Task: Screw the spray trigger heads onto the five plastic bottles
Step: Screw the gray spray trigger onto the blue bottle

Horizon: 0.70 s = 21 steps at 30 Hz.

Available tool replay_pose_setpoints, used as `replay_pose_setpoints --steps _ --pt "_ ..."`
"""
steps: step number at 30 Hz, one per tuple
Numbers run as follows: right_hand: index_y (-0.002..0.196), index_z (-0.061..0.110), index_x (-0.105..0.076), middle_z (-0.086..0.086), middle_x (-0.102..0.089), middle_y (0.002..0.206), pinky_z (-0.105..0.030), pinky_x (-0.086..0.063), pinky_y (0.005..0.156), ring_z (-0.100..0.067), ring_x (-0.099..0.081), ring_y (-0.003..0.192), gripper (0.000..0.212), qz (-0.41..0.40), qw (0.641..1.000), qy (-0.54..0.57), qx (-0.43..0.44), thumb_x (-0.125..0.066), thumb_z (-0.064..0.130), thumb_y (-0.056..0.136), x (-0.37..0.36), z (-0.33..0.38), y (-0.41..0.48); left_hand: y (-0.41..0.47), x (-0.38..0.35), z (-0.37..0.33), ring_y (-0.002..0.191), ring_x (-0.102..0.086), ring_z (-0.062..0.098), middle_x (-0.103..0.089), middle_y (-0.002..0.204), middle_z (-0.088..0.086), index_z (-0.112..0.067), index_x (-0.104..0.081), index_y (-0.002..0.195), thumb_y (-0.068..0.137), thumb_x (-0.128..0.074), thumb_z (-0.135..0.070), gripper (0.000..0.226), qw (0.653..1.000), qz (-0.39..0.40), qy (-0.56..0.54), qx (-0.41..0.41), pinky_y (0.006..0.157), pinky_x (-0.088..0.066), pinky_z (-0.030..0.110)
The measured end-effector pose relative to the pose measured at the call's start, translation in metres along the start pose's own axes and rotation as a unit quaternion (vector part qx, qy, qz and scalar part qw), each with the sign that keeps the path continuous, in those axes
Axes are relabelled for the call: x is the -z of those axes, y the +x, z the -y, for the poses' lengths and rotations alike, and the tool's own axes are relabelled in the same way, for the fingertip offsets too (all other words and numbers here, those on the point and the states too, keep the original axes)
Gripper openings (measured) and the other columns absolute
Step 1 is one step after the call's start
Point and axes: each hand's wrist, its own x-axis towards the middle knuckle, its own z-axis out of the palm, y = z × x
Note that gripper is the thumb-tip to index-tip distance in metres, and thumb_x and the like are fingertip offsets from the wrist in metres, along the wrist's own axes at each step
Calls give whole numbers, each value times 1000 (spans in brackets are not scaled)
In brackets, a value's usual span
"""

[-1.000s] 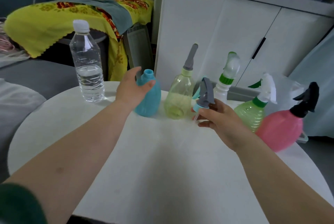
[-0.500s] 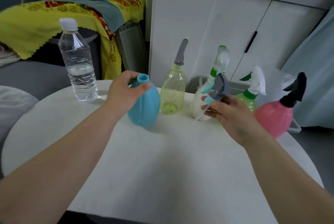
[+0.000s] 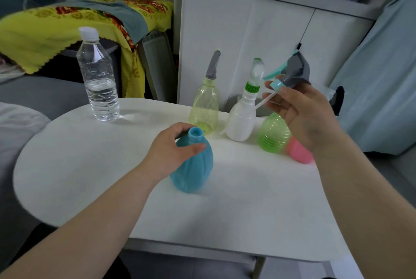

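My left hand (image 3: 171, 152) grips the neck of a blue bottle (image 3: 193, 168) that stands open-topped on the white table (image 3: 225, 206). My right hand (image 3: 301, 112) holds a grey and teal spray trigger head (image 3: 292, 74) up in the air, its clear dip tube hanging down to the left. Behind stand a yellow-green bottle (image 3: 204, 107) with a grey head, a white bottle (image 3: 242, 119) with a green-collared head, a green bottle (image 3: 273, 135) and a pink bottle (image 3: 299, 152), the last two partly hidden by my right hand.
A clear water bottle (image 3: 98, 78) with a white cap stands at the table's far left. White cabinets (image 3: 213, 31) rise just behind the table. A yellow patterned cloth (image 3: 56, 29) covers furniture at the back left, and a grey sofa (image 3: 33, 96) sits to the left.
My left hand pulled the blue bottle toward me, away from the row. My right hand lifted the trigger head higher and to the right, now covering the green and pink bottles' heads.
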Motion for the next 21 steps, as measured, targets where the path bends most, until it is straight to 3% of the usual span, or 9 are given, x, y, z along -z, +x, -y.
replay_pose_setpoints --steps 3,6,13,17,21 --pt "86 14 -57 0 -66 88 -20 -54 71 -11 -64 74 14 5 1000 11 18 -46 5 86 -8 6 1 -5 0 7 84 -50 -8 -53 91 -25 -46 -47 85 63 -76 -21 44 1000 21 5 17 62 -39 7" --pt "84 15 -58 8 -72 78 -20 -53 69 -10 -66 74 14 24 999 16 28 -48 6 85 -18 6 3 -9 3 16 90 -49 -3 -51 96 -26 -48 -43 90 58 -78 -20 55 999 26 -4 28 66 -37 12" --pt "90 20 -59 6 -69 86 -22 -53 72 -11 -67 79 16 84 996 -29 12 -55 7 81 -42 -7 7 -8 7 24 84 -47 -9 -48 91 -28 -48 -40 83 55 -81 -23 56 999 29 20 31 57 -41 0" --pt "92 21 -56 3 -64 94 -24 -51 80 -17 -61 89 23 132 985 -109 -14 -56 2 80 -56 -24 3 -8 6 27 87 -48 -7 -48 93 -27 -47 -40 84 54 -81 -25 55 999 26 10 34 59 -38 8" --pt "99 18 -54 -2 -60 105 -20 -48 85 -15 -59 98 26 173 970 -163 -52 -58 2 79 -67 -42 -2 -9 5 30 88 -47 -7 -46 93 -28 -46 -39 85 51 -80 -27 57 999 23 5 35 59 -39 7"
